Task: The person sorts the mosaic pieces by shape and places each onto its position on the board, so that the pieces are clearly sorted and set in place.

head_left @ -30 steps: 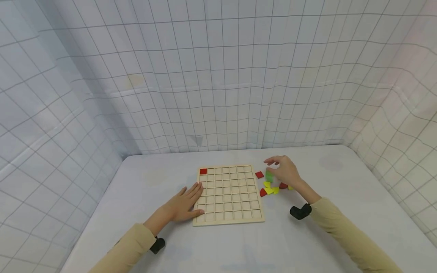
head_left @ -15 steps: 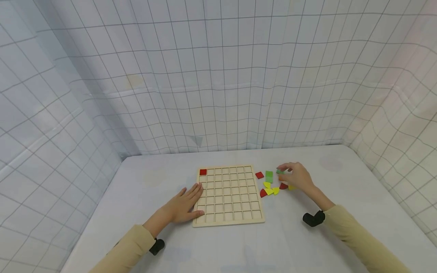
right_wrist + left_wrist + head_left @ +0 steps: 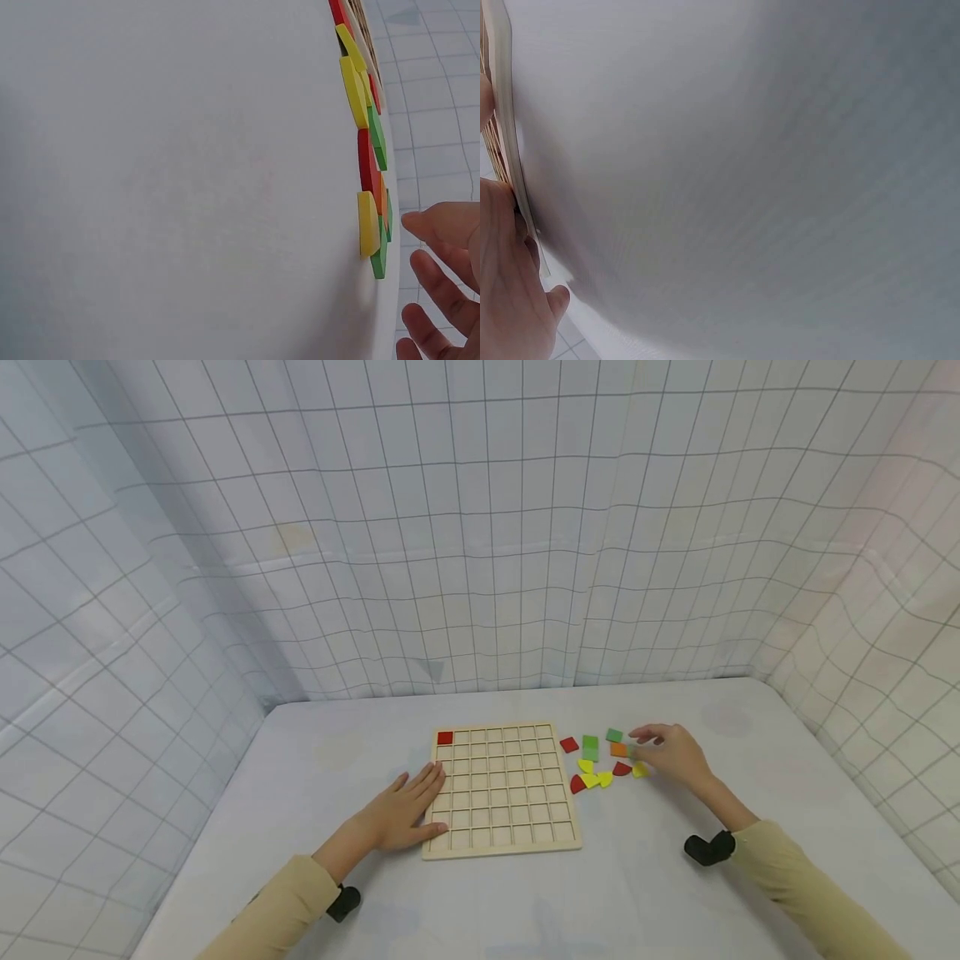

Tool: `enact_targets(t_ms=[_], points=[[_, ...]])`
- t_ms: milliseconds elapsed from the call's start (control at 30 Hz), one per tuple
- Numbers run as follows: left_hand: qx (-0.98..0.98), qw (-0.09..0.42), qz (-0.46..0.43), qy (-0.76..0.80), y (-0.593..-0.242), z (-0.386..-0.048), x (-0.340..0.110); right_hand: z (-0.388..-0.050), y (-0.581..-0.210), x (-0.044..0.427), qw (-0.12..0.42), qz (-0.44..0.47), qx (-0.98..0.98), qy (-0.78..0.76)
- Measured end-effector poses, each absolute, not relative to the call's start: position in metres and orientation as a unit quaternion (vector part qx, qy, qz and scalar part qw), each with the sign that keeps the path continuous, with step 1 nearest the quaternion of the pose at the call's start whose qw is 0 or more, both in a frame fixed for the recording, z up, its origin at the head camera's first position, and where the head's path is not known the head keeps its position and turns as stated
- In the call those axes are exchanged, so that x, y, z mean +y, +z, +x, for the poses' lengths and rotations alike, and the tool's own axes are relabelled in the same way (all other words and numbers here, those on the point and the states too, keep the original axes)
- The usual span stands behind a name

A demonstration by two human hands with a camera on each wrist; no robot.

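A pale wooden grid board [image 3: 498,853] lies on the table, with a red square tile [image 3: 445,737] in its far left cell. My left hand [image 3: 401,810] rests on the board's left edge, fingers straight. To the right of the board, my right hand [image 3: 675,758] hovers above the loose pieces, thumb and fingers apart and nothing between them. Its thumb [image 3: 424,221] is near a green tile [image 3: 379,255] at the right end of the pieces. Beside that lie an orange tile [image 3: 618,749], another green tile [image 3: 614,735] and a yellow rounded piece [image 3: 639,771].
Nearer the board lie a red tile [image 3: 569,744], two adjoining green tiles [image 3: 590,748], several yellow pieces [image 3: 605,779] and red rounded pieces [image 3: 622,768]. White cloth with a grid pattern [image 3: 495,568] hangs behind the table [image 3: 480,910].
My right hand has moved right across the pieces, uncovering the green tiles, then the orange one. My left hand has stayed on the board.
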State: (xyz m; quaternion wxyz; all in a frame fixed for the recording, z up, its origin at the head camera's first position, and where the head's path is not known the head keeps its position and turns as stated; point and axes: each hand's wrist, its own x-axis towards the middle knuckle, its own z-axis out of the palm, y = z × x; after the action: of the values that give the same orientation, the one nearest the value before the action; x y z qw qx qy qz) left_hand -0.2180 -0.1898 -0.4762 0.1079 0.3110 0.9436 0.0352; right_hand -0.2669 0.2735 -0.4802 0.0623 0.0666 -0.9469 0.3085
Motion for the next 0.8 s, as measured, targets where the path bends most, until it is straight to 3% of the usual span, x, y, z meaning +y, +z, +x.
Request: enact_targets(t_ms=[467, 800], points=[[0.944, 0.111, 0.308, 0.036, -0.477, -0.218, -0.19, -0.265, -0.489, 0.285, 0.063, 0.079, -0.952, 0.289], [0.945, 0.113, 0.304, 0.033, -0.475, -0.217, -0.189, -0.269, -0.486, 0.283, 0.011, 0.043, -0.958, 0.284]])
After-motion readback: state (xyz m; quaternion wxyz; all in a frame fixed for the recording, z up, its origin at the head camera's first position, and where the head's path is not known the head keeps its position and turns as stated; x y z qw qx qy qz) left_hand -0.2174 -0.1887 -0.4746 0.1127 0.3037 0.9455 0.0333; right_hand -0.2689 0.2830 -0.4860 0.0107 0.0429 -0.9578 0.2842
